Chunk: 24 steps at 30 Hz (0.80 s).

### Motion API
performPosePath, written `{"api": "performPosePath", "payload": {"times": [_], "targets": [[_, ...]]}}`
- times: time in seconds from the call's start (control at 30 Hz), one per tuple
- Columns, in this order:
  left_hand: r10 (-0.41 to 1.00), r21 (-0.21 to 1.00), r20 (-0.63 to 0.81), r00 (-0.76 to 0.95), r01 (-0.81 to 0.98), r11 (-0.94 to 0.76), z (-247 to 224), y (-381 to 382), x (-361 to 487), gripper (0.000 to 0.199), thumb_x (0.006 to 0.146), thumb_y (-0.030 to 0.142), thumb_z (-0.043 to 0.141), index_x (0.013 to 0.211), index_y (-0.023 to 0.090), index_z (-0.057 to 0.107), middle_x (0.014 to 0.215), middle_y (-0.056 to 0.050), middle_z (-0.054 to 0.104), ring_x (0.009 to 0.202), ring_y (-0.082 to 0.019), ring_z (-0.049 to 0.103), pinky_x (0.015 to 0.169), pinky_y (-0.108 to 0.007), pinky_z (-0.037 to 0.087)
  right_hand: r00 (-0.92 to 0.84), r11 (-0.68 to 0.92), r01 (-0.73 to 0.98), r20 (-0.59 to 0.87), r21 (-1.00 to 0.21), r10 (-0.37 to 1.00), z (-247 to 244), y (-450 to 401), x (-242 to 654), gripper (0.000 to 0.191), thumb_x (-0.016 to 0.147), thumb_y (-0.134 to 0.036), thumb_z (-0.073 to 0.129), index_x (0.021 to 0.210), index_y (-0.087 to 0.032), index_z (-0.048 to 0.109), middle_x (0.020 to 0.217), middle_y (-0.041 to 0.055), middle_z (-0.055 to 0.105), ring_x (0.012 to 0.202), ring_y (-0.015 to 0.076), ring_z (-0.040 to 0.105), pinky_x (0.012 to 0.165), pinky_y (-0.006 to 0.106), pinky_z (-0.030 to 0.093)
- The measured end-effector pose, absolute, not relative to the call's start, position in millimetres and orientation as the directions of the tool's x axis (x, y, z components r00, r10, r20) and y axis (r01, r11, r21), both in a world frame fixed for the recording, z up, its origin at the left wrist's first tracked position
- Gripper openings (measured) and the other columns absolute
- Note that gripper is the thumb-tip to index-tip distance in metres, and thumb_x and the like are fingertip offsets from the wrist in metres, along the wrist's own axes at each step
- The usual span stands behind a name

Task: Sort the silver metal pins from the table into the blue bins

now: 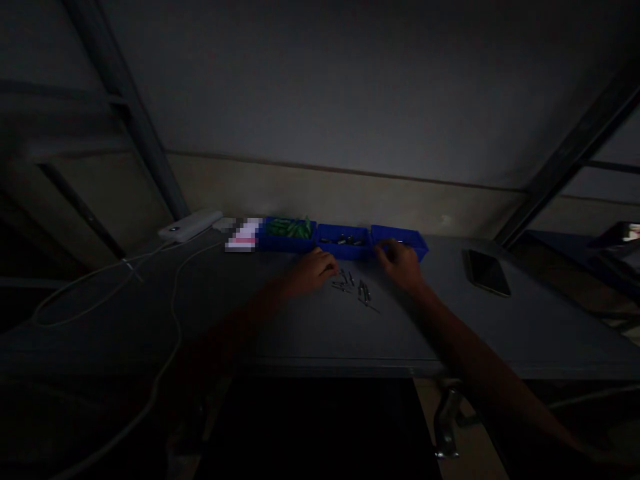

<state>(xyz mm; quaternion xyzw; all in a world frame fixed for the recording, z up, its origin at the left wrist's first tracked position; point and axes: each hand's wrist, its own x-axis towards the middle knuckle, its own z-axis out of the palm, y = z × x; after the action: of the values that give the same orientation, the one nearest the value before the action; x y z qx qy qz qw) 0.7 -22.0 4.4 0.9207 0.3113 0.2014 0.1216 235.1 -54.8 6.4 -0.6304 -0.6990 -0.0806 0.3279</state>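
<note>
My left hand (315, 269) is just above the table with its fingers curled together, left of a loose group of small metal rivet-like pieces (345, 281). Whatever it may hold is too dark to make out. My right hand (401, 265) is at the front of the right blue bin (415, 239), fingers bent and closed towards its left corner; any piece in them is hidden. In the middle blue bin (345, 253) lie several short metal parts (350, 240). Green pieces (287, 228) fill the left blue bin (285, 247).
A phone (487, 272) lies on the grey table (310, 340) at the right. On the left are a white box-shaped device (190, 227) and a long white cable (175, 300). A partly blurred paper (245, 237) is beside the left bin. A wall stands behind.
</note>
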Motion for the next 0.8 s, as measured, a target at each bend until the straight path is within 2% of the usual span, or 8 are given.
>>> {"api": "performPosePath", "payload": {"times": [0.1, 0.2, 0.4, 0.5, 0.63, 0.8], "targets": [[0.645, 0.393, 0.343, 0.683, 0.52, -0.759, 4.9, -24.5, 1.8, 0.012, 0.085, 0.025, 0.046, 0.085, 0.018, 0.057, 0.087, -0.002, 0.057, 0.091, -0.017, 0.051, 0.082, -0.029, 0.041, -0.31, 0.473, 0.847, 0.499, -0.242, 0.809, 2.5, -64.2, 207.3, 0.024, 0.084, -0.034, 0.046, 0.089, -0.017, 0.062, 0.072, 0.0036, 0.064, 0.061, 0.0129, 0.054, 0.06, 0.024, 0.036], [0.658, 0.421, 0.374, 0.653, 0.513, -0.748, 6.2, -27.1, 3.0, 0.012, 0.085, 0.023, 0.045, 0.085, 0.019, 0.056, 0.087, -0.002, 0.057, 0.09, -0.016, 0.052, 0.082, -0.029, 0.043, -0.435, 0.571, 0.789, 0.451, -0.227, 0.78, -1.8, -67.7, 197.1, 0.016, 0.081, -0.026, 0.049, 0.084, -0.017, 0.062, 0.072, 0.0025, 0.063, 0.061, 0.0118, 0.052, 0.06, 0.023, 0.035], [0.657, 0.454, 0.425, 0.622, 0.482, -0.75, 4.9, -30.0, 8.3, 0.008, 0.083, 0.021, 0.049, 0.084, 0.018, 0.056, 0.086, -0.001, 0.058, 0.085, -0.014, 0.055, 0.079, -0.027, 0.044, -0.43, 0.609, 0.755, 0.52, -0.241, 0.738, -2.0, -72.1, 196.3, 0.017, 0.083, -0.029, 0.048, 0.081, -0.016, 0.06, 0.066, 0.0007, 0.058, 0.055, 0.0098, 0.047, 0.058, 0.022, 0.034], [0.647, 0.473, 0.442, 0.621, 0.452, -0.756, 2.5, -30.9, 10.9, 0.008, 0.083, 0.022, 0.049, 0.085, 0.018, 0.057, 0.082, -0.001, 0.059, 0.081, -0.013, 0.057, 0.076, -0.026, 0.045, -0.44, 0.633, 0.743, 0.555, -0.216, 0.706, -0.4, -74.7, 192.7, 0.017, 0.083, -0.027, 0.047, 0.079, -0.015, 0.059, 0.066, 0.0016, 0.057, 0.057, 0.0109, 0.047, 0.058, 0.023, 0.033], [0.632, 0.497, 0.48, 0.609, 0.405, -0.768, 1.6, -30.2, 11.0, 0.009, 0.082, 0.02, 0.051, 0.089, 0.018, 0.056, 0.081, 0.0, 0.061, 0.077, -0.012, 0.058, 0.073, -0.026, 0.045, -0.43, 0.662, 0.709, 0.595, -0.244, 0.679, 1.9, -75.1, 194.1, 0.016, 0.081, -0.025, 0.047, 0.077, -0.015, 0.058, 0.067, 0.0023, 0.056, 0.059, 0.0119, 0.049, 0.058, 0.024, 0.035], [0.59, 0.443, 0.544, 0.597, 0.393, -0.806, 2.0, -26.3, 8.1, 0.008, 0.083, 0.02, 0.051, 0.086, 0.018, 0.058, 0.082, -0.001, 0.062, 0.079, -0.013, 0.057, 0.075, -0.027, 0.044, -0.396, 0.668, 0.682, 0.617, -0.299, 0.68, 3.6, -73.7, 200.0, 0.013, 0.078, -0.022, 0.047, 0.075, -0.016, 0.058, 0.065, 0.0011, 0.055, 0.058, 0.0115, 0.048, 0.057, 0.023, 0.036]]}}
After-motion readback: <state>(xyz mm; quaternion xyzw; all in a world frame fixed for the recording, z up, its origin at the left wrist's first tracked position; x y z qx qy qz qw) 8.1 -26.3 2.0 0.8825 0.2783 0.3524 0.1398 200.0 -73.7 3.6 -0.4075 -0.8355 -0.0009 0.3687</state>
